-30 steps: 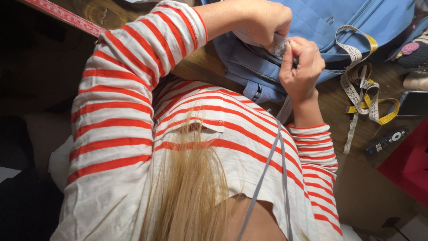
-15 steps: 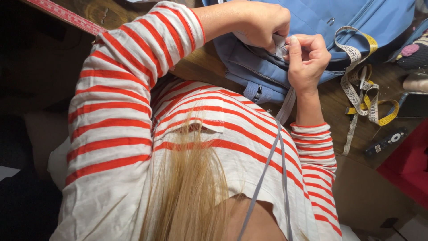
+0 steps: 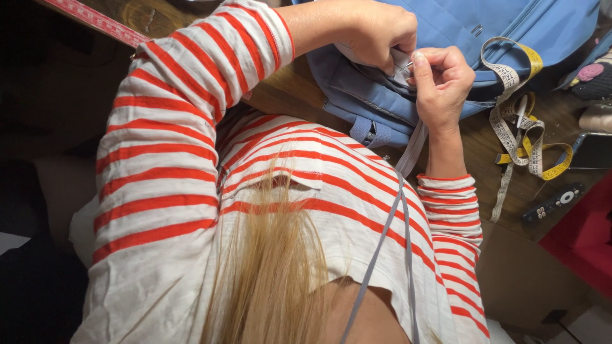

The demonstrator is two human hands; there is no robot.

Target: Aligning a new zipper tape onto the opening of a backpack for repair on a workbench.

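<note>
Nearest to us hang loose blond hair [image 3: 268,267] and a red-and-white striped shirt [image 3: 306,185], with a thin grey strap [image 3: 382,248] running up from six o'clock. Further out, at one o'clock, our left hand [image 3: 376,32] and right hand [image 3: 443,79] both pinch a fold of the blue fabric bag [image 3: 446,38] on the wooden table [image 3: 274,89]. A yellow-and-white measuring tape [image 3: 526,127] lies at three o'clock.

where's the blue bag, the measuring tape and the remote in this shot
blue bag [image 3: 542,25], head view, upper fabric panel
measuring tape [image 3: 517,137], head view, middle of the coiled part
remote [image 3: 552,202], head view, middle of its black body
</note>
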